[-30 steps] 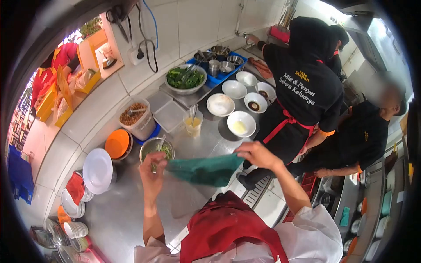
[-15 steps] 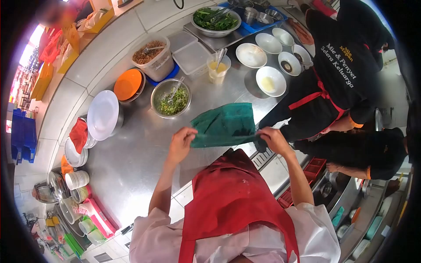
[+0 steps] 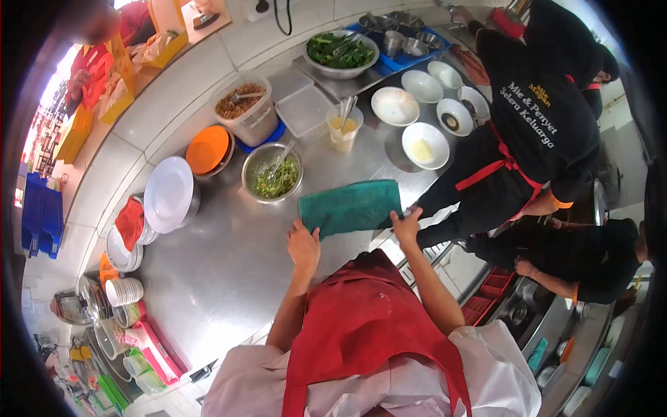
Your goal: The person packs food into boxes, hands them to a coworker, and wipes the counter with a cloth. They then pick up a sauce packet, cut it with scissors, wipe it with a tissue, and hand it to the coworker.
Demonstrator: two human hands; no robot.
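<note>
A green cloth (image 3: 351, 207), folded into a band, spans my two hands above the steel table's front edge. My left hand (image 3: 303, 244) grips its lower left corner, fingers closed on it. At the cloth's lower right corner my right hand (image 3: 406, 228) is closed on the fabric. Beyond the cloth stands a steel bowl of chopped greens (image 3: 272, 174) with a spoon in it. A tub of yellow liquid (image 3: 344, 130) holds utensils, and a white bowl (image 3: 426, 146) with pale yellow contents is to its right.
Plates (image 3: 169, 194) and stacked cups (image 3: 124, 291) line the steel table's (image 3: 208, 264) left side. At the back are a tub of brown food (image 3: 244, 111) and a bowl of leafy greens (image 3: 341, 54). A co-worker in black (image 3: 535, 132) stands close on the right, another person (image 3: 577, 257) nearby.
The cloth has gone from a wider, loosely spread sheet to a narrower folded band. My left hand has shifted right and down, and my right hand slightly left.
</note>
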